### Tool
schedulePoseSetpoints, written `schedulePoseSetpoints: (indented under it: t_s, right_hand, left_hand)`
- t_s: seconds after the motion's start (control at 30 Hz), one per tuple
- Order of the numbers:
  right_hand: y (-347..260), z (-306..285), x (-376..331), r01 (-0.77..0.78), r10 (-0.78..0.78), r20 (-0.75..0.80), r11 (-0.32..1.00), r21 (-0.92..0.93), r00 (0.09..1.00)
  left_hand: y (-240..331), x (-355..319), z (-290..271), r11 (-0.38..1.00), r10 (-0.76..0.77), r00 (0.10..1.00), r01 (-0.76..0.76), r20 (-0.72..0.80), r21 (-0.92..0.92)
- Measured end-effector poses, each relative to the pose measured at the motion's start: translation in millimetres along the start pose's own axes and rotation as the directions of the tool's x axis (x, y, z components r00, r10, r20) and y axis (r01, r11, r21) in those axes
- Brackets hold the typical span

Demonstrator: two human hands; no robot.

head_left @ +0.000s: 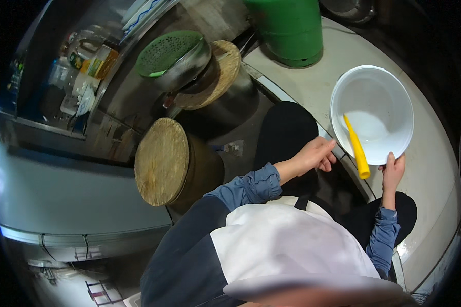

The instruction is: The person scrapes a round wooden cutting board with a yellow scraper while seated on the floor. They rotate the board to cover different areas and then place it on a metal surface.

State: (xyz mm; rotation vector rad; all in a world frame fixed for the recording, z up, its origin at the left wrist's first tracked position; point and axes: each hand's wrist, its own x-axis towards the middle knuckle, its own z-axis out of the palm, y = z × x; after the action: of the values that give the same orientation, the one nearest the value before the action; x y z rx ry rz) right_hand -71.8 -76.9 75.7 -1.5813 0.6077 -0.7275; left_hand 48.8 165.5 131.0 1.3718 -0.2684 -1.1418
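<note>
Under the right hand (393,171) sits the near rim of a white bowl (389,87), and the fingers pinch that rim in a light, narrow hold at one spot only. That could go wrong: gripped at a single edge, the bowl may tip or slide on the pale floor (312,82) if it is lifted or dragged, and the yellow tool (355,147) lying just left of the hand, handle poking over the rim, could roll out. To the left, the left hand (316,155) hangs half-curled and holds nothing, near the person's dark knee, so it gives no support. The bowl itself looks smooth, round and shallow, plain white plastic. Farther off stand a green gas cylinder (291,30), a wooden chopping block (161,161) and a green colander (169,51).
</note>
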Motion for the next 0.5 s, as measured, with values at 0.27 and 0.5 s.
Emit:
schedulePoseSetpoints:
  t_s: [0.27, 0.5]
  right_hand:
    - [-37, 36, -32, -0.015, 0.01, 0.065, 0.996, 0.082, 0.998]
    - [-55, 38, -30, -0.024, -0.019, 0.177, 0.971, 0.239, 0.984]
  left_hand:
    - [12, 0, -12, 0.973, 0.153, 0.978, -0.174, -0.141, -0.151]
    - [57, -17, -28, 0.818, 0.298, 0.952, -0.289, -0.062, -0.497]
